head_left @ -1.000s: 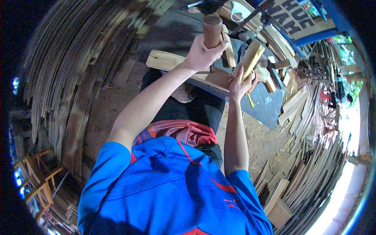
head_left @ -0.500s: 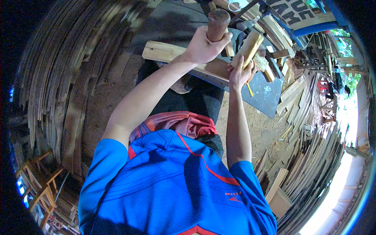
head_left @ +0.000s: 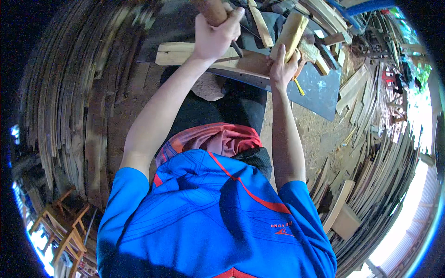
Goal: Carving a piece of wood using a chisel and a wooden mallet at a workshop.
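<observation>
My left hand [head_left: 215,37] is closed round the thick brown handle of a chisel [head_left: 237,49]. Its dark blade slants down to a pale timber beam [head_left: 178,54], near a darker part of the upper face. The handle's top runs up to the frame's edge. In my right hand [head_left: 283,69] is a pale, thick wooden mallet [head_left: 292,34], tilted, with my thumb along its side; its handle is hidden. The mallet stands above the beam's right end, apart from the chisel.
The beam lies across a dark sheet-topped bench [head_left: 315,95]. A narrow wood strip [head_left: 261,23] and a yellow pencil-like stick [head_left: 299,87] lie near my hands. Long boards [head_left: 65,102] are stacked at left, more planks [head_left: 371,194] at right. Wooden chair frames [head_left: 67,231] stand lower left.
My left hand has moved left along the beam, and the chisel handle now leans left instead of right, exposing the blade. My right hand keeps the mallet in nearly the same place. The view has shifted slightly.
</observation>
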A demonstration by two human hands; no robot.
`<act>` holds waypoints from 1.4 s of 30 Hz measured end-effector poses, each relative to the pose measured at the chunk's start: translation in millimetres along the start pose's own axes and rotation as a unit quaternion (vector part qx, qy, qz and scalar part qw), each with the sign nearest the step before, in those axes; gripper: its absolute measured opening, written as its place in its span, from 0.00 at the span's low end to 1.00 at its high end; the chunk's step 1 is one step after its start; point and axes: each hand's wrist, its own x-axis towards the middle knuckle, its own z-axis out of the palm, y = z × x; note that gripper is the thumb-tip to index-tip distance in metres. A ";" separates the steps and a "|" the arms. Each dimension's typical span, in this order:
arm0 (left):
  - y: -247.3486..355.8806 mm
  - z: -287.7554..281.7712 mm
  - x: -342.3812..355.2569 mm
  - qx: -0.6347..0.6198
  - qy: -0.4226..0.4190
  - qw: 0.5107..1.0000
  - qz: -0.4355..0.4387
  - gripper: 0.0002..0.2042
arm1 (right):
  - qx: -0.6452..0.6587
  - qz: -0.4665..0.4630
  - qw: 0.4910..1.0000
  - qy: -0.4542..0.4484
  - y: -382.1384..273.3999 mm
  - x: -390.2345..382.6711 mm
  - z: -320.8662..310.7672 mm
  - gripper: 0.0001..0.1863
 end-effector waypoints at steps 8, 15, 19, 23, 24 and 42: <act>-11.1 -6.0 3.6 -0.096 -0.071 0.984 0.129 0.12 | 0.031 -0.002 1.000 -0.004 5.5 -0.6 5.4 0.24; -12.5 -8.3 1.5 -0.182 -0.075 0.976 0.091 0.11 | -0.006 -0.034 0.999 -0.025 24.7 5.9 3.0 0.19; -12.2 -2.3 0.7 -0.031 -0.010 0.997 0.068 0.10 | 0.004 -0.024 0.999 -0.032 20.8 3.4 5.9 0.19; -5.4 8.7 -4.0 0.096 0.056 0.993 0.030 0.09 | -0.003 -0.031 0.999 -0.026 27.0 5.8 2.9 0.19; -4.9 8.6 -3.4 0.096 0.056 0.993 0.032 0.09 | -0.003 -0.030 0.999 -0.023 27.0 5.9 3.2 0.19; -22.9 -1.5 10.1 -0.092 -0.037 0.987 0.125 0.10 | -0.019 -0.030 0.999 -0.025 23.1 4.6 5.5 0.19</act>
